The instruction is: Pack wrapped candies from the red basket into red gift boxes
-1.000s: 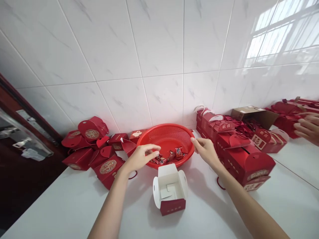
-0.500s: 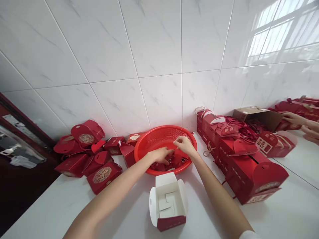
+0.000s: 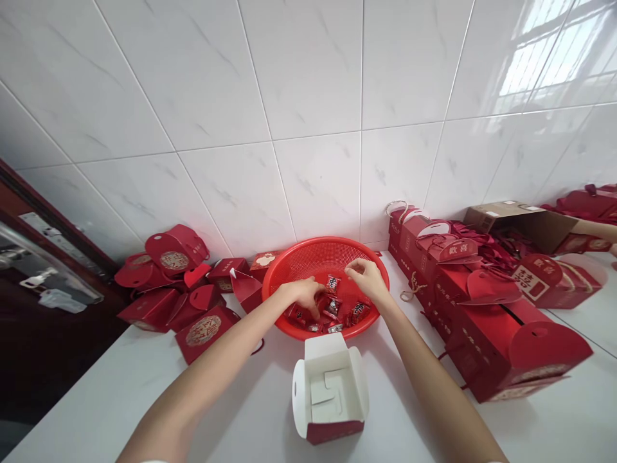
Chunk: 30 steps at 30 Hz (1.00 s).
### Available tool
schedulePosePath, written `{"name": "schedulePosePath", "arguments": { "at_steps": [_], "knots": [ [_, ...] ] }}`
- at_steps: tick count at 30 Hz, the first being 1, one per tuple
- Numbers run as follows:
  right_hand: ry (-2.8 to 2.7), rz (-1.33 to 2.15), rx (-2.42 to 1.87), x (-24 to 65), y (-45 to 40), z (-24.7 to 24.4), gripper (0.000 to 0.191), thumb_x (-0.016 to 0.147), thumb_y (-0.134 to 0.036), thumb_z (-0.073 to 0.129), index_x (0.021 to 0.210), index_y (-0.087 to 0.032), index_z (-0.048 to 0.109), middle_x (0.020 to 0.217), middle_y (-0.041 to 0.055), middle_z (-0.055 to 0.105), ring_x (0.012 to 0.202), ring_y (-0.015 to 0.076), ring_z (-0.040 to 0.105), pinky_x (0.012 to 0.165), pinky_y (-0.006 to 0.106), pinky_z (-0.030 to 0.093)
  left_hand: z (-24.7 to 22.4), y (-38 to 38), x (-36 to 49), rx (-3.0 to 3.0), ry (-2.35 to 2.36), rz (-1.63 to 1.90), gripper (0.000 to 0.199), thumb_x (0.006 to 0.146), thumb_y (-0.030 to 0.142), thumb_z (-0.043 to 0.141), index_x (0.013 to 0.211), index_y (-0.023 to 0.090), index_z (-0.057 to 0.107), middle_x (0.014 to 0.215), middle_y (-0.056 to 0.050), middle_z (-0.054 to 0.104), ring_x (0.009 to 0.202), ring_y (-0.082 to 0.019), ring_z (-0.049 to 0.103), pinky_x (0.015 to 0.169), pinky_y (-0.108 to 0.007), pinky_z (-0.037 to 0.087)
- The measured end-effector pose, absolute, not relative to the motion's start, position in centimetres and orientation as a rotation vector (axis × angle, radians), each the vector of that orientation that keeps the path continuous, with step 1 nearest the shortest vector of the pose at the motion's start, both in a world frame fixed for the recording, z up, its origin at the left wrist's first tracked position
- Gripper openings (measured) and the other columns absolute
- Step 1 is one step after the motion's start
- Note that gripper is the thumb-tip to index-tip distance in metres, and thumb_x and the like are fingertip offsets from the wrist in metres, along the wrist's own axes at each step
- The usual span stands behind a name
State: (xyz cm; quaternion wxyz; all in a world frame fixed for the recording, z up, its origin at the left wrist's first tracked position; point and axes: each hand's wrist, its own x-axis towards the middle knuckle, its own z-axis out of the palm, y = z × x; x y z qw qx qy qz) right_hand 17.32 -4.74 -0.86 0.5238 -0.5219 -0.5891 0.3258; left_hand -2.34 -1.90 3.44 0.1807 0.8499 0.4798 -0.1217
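Note:
A red plastic colander (image 3: 328,247) with several red-wrapped candies (image 3: 332,307) in it stands against the wall. My left hand (image 3: 304,296) reaches down into it from the left. Its fingers are apart and touch the candies. Over the right side of the colander hovers my right hand (image 3: 365,276), fingers curled in and tips close together. Whether anything small is between them I cannot make out. In front of the colander sits a small gift box (image 3: 335,431), red outside and white inside. Its flaps are folded outward and the inside shows only its bare folded bottom.
Several red gift boxes (image 3: 202,331) are heaped at the left. A row of red boxes (image 3: 511,344) with cord handles runs along the right. Farther right are an open cardboard carton (image 3: 501,212) and part of another person's hand and arm (image 3: 595,228).
The view has shifted slightly. My left hand has moved a little left among the candies, leaving more of them visible. My right hand stays curled above the colander. The gift box stays put.

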Motion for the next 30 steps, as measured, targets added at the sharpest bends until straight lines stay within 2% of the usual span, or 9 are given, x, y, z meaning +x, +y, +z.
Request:
{"name": "schedulePosePath", "arguments": {
  "at_steps": [2,5,7,9,12,15,21,26,30],
  "knots": [
    [-1.414,0.789,-1.237,17.2,-4.8,-0.7,0.016,0.076,-0.034,0.057,0.074,-0.019,0.062,0.082,0.0036,0.071,0.076,0.0182,0.064,0.075,0.032,0.049,3.1,-2.1,-2.1,2.369,1.343,-0.33,0.071,0.044,0.037,0.087,0.114,0.029,0.075,0.107,-0.008,0.07,0.087,-0.032,0.067,0.069,-0.034,0.052],
    [-1.424,0.802,-1.222,16.9,-4.9,-0.6,0.015,0.076,-0.033,0.057,0.074,-0.019,0.062,0.081,0.0032,0.071,0.073,0.0176,0.064,0.074,0.032,0.049,3.0,-2.1,-2.2,2.368,1.254,-0.229,0.04,0.051,0.031,0.082,0.09,0.024,0.078,0.09,-0.005,0.071,0.077,-0.028,0.066,0.065,-0.032,0.05],
    [-1.431,0.809,-1.217,16.9,-4.9,-0.5,0.015,0.076,-0.033,0.057,0.075,-0.019,0.062,0.081,0.0032,0.07,0.072,0.0176,0.064,0.073,0.032,0.049,3.2,-2.0,-2.6,2.351,1.227,-0.106,0.031,0.056,0.027,0.078,0.086,0.022,0.076,0.081,-0.004,0.07,0.075,-0.026,0.065,0.067,-0.032,0.049],
    [-1.439,0.814,-1.212,16.9,-5.0,-0.4,0.016,0.078,-0.034,0.058,0.076,-0.019,0.062,0.082,0.0039,0.071,0.074,0.0182,0.065,0.074,0.032,0.049,3.5,-2.0,-3.1,2.306,1.215,0.052,0.037,0.059,0.03,0.079,0.095,0.021,0.076,0.086,-0.005,0.072,0.083,-0.028,0.066,0.073,-0.034,0.05],
    [-1.48,0.827,-1.178,16.8,-5.3,0.1,0.022,0.079,-0.041,0.062,0.079,-0.019,0.064,0.086,0.0052,0.072,0.082,0.0194,0.066,0.077,0.032,0.049,3.7,-2.4,-3.7,2.188,1.191,0.365,0.051,0.063,0.041,0.081,0.108,0.019,0.073,0.109,-0.009,0.072,0.102,-0.03,0.065,0.088,-0.038,0.05],
    [-1.572,0.905,-1.067,16.4,-5.8,0.7,0.026,0.077,-0.043,0.067,0.086,-0.018,0.066,0.09,0.0058,0.072,0.088,0.02,0.066,0.079,0.032,0.05,3.8,-3.5,-3.6,2.028,1.154,0.604,0.058,0.062,0.041,0.082,0.113,0.016,0.07,0.117,-0.011,0.07,0.105,-0.03,0.065,0.093,-0.041,0.05],
    [-1.574,1.003,-0.935,16.5,-6.6,1.8,0.018,0.071,-0.035,0.069,0.072,-0.018,0.062,0.075,0.0012,0.066,0.071,0.015,0.061,0.07,0.028,0.049,3.8,-6.3,-3.3,1.653,0.968,0.873,0.058,0.065,0.031,0.082,0.12,0.02,0.067,0.13,-0.009,0.066,0.115,-0.027,0.063,0.1,-0.042,0.051],
    [-1.399,1.129,-0.892,17.8,-7.2,3.4,0.031,0.073,-0.044,0.072,0.076,-0.02,0.053,0.064,-0.0055,0.059,0.045,0.0084,0.051,0.05,0.024,0.041,3.4,-8.0,-4.0,1.341,0.952,1.11,0.051,0.072,0.032,0.075,0.12,0.018,0.065,0.109,-0.006,0.07,0.098,-0.022,0.07,0.096,-0.04,0.055],
    [-1.314,1.168,-0.836,18.4,-8.5,5.2,0.041,0.072,-0.052,0.077,0.083,-0.022,0.052,0.068,-0.0059,0.06,0.051,0.0127,0.064,0.053,0.025,0.049,3.5,-9.4,-4.5,1.359,0.999,1.131,0.059,0.078,0.034,0.071,0.134,0.021,0.056,0.1,-0.004,0.07,0.084,-0.02,0.072,0.088,-0.039,0.058]
  ]
}}
